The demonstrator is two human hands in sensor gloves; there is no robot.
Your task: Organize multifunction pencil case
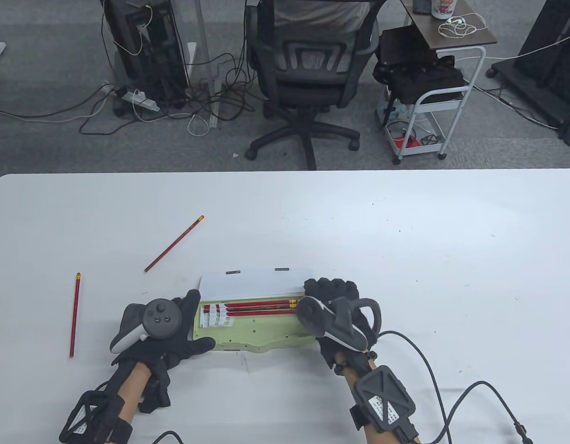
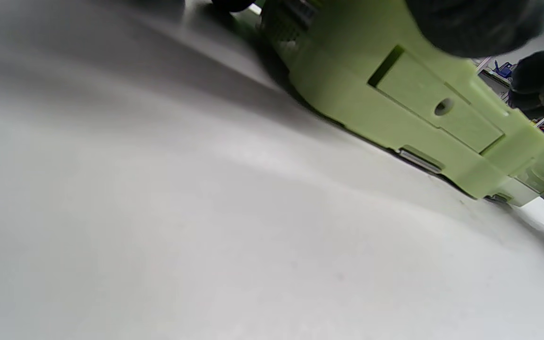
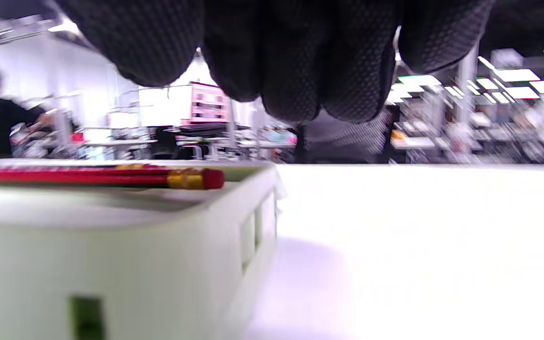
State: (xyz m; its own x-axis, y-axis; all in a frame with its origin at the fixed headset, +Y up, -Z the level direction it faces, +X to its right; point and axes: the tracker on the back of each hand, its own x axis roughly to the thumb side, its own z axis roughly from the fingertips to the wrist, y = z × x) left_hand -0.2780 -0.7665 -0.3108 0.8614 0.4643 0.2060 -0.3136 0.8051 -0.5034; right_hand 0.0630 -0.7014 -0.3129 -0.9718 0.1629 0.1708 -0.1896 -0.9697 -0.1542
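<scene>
An open green pencil case lies near the table's front edge, its white lid folded back. Three red pencils lie side by side in it, eraser ends to the right. My left hand holds the case's left end, with the thumb along the front edge and the fingers at the back. In the left wrist view the case's green side fills the top right. My right hand hovers at the case's right end, and its fingers hang loosely curled above the pencils, holding nothing.
Two more red pencils lie loose on the white table: one slanted beyond the case, one nearly upright at the far left. Glove cables trail at the front right. An office chair stands beyond the far edge.
</scene>
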